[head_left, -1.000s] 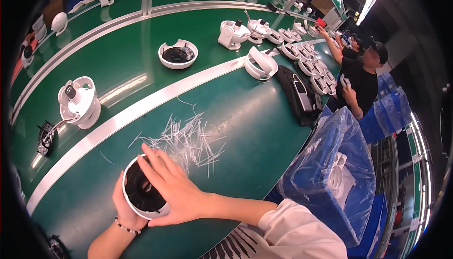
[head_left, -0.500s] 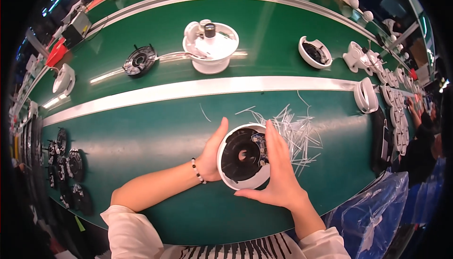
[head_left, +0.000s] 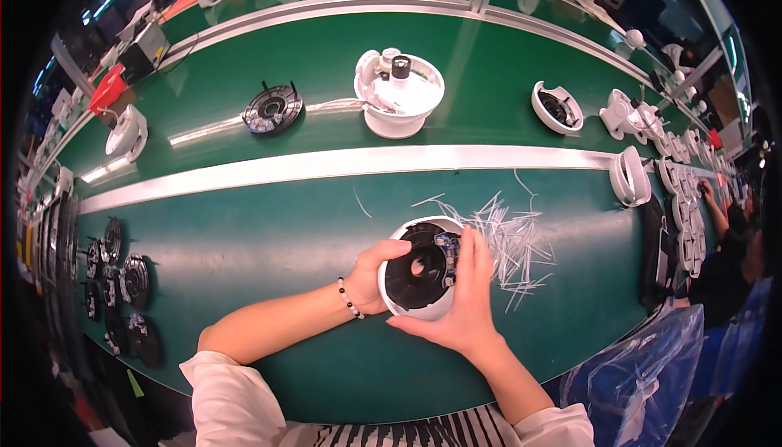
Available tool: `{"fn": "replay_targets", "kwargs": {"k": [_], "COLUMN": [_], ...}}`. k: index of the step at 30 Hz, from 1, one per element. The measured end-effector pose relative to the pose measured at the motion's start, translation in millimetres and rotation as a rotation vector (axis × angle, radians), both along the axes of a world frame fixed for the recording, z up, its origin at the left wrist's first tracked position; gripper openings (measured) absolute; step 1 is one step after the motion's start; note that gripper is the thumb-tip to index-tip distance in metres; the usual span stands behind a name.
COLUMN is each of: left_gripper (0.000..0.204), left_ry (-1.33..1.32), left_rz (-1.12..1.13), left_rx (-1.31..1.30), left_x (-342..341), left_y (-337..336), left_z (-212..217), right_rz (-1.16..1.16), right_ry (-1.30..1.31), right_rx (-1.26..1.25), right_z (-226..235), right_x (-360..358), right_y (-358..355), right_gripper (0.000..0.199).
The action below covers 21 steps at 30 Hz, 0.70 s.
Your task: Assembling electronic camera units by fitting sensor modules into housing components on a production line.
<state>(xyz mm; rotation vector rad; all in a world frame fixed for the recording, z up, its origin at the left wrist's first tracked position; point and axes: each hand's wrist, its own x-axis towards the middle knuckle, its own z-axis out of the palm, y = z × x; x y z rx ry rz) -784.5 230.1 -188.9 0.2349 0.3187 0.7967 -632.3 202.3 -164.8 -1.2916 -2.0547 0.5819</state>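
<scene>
Black ring-shaped parts (head_left: 137,282) cluster at the left end of the green desk (head_left: 244,260); farther back, beyond a white rail (head_left: 326,166), a curved white shell (head_left: 130,133) stands on edge. To the right of that shell lies a black ring with a circuit board (head_left: 262,105), and pale wires (head_left: 336,105) run from it to a white bowl-like assembly (head_left: 403,113), a black cylinder (head_left: 401,67) standing up inside. Nearer, the left hand (head_left: 371,276), a beaded bracelet (head_left: 349,298) at its wrist, has its grip clamped on the left side of a round white housing (head_left: 436,311), thumb resting over the black disc (head_left: 403,282) within. The housing is held above the near middle of the desk, its hollow side facing up. The right hand (head_left: 466,304) has its grip clamped on the other side, fingers along the right edge beside a small blue board (head_left: 448,256), thumb at the lower rim. Thin white strips (head_left: 513,243) lie heaped just beyond and right of that hand. Past the rail sits a tilted white bowl (head_left: 544,116); farther right come a white banded ring (head_left: 630,178), a plastic-lined blue bin (head_left: 631,386) below the desk's edge, and rows of white housings (head_left: 688,223)
</scene>
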Motion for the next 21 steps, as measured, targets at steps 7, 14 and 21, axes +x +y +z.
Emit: {"fn": "replay_targets", "kwargs": {"k": [7,14,21], "left_gripper": [0.058,0.028,0.039], "left_ry": [0.085,0.297,0.44], "left_rz": [0.174,0.3,0.459], "left_rx": [0.149,0.132,0.084], "left_x": [15.2,104.4,127.9], "left_y": [11.2,97.6,227.1], "left_z": [27.2,47.3,-8.4], "right_rz": [-0.058,-0.469,-0.918], "right_ry": [0.296,0.198,-0.473], "right_rx": [0.093,0.414,0.586], "right_z": [-1.4,46.0,102.2], "right_x": [-1.8,88.4,171.7], "right_y": [3.4,-31.8,-145.4], "right_gripper": [0.108,0.082,0.046]}}
